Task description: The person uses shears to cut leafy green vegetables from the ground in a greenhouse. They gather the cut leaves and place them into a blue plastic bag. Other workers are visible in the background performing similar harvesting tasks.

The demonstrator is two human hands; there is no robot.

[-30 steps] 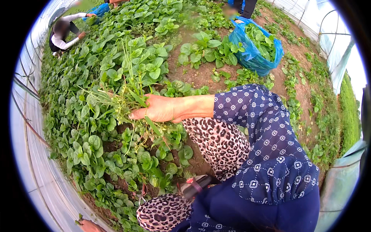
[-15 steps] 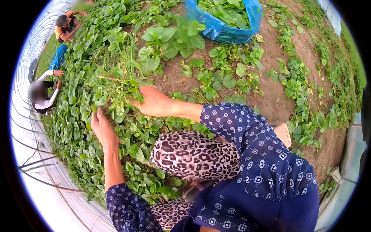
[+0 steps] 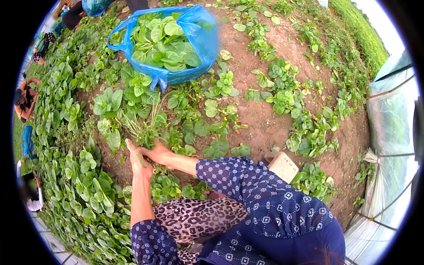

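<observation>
Both hands now meet at one bunch of leafy greens [image 3: 143, 128] rooted in the bed; half a second ago they were apart, left hand down in the foliage, right hand higher up on a bunch. Left hand [image 3: 138, 161] has come up beside the right, fingers pressed together and laid against the stems at the base of the bunch. Right hand [image 3: 158, 154] is curled around the same stems from the other side, touching the left; exact finger closure partly hidden by leaves. Bunch stands upright between them, stems thin and pale, leaves fanning above the hands. The view has swung: blue plastic bag [image 3: 198, 48], open and full of picked green leaves, now sits lower in the picture, just beyond the bunch on bare brown soil [image 3: 265, 123]; before it was at the top edge. Pale block [image 3: 283, 165] shows past the right sleeve, was less visible before. Leopard-print knee [image 3: 194, 218] between the forearms. Other people [image 3: 24, 99] crouch at far left edge, shifted lower than before. Clear plastic sheeting [image 3: 391, 132] on the right
</observation>
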